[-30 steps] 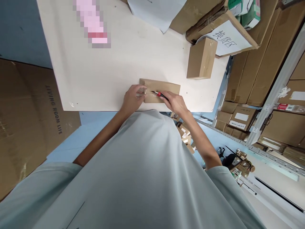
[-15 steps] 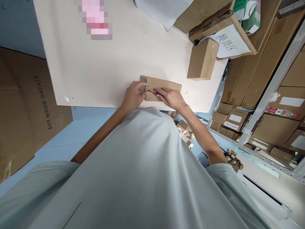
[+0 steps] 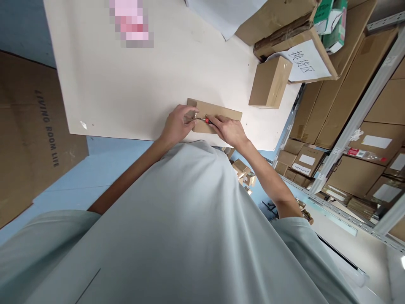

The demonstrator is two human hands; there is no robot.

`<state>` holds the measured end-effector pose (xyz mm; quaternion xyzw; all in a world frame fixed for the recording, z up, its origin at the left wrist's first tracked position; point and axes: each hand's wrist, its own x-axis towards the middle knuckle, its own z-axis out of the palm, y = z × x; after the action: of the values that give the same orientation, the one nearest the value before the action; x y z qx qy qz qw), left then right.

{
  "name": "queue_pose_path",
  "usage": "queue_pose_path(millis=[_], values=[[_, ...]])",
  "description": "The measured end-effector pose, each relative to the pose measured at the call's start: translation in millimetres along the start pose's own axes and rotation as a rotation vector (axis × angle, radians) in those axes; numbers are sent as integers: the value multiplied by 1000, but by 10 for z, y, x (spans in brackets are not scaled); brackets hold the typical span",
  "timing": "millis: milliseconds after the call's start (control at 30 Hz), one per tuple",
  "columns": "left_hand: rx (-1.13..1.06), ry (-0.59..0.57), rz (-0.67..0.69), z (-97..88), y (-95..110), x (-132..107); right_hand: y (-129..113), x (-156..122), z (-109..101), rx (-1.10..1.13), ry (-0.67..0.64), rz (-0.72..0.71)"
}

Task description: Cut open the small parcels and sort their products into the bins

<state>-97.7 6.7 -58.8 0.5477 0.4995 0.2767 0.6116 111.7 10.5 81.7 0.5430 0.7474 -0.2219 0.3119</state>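
While your right hand (image 3: 232, 131) is closed around a red-and-black tool (image 3: 208, 121), its slender tip points left along the small cardboard box (image 3: 205, 108). This box lies at the near edge of the white table (image 3: 126, 88), directly in front of you. Your left hand (image 3: 177, 123) is at the box's left end, partly open, with thumb and forefinger curved toward the tool tip; you cannot tell whether it grips the shiny clear material there. To the far right, a second cardboard box (image 3: 268, 82) stands apart from your hands, beside a handwritten sign (image 3: 302, 61). Left of the table is a large printed carton (image 3: 28, 126).
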Motion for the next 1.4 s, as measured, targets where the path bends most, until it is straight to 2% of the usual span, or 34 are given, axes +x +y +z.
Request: queue_pose_path(millis=[500, 700, 967, 1200, 1400], values=[[-40, -5, 2, -5, -46, 52, 171, 55, 146, 219, 58, -36], [-18, -1, -6, -7, -45, 56, 105, 56, 75, 131, 37, -24], [-8, 20, -9, 13, -40, 72, 13, 93, -46, -148, -42, -40], [4, 5, -26, -9, -6, 83, -15, 76, -190, -195, -87, -59], [-3, 13, -34, 7, -26, 75, 40, 53, -160, -220, -27, -90]])
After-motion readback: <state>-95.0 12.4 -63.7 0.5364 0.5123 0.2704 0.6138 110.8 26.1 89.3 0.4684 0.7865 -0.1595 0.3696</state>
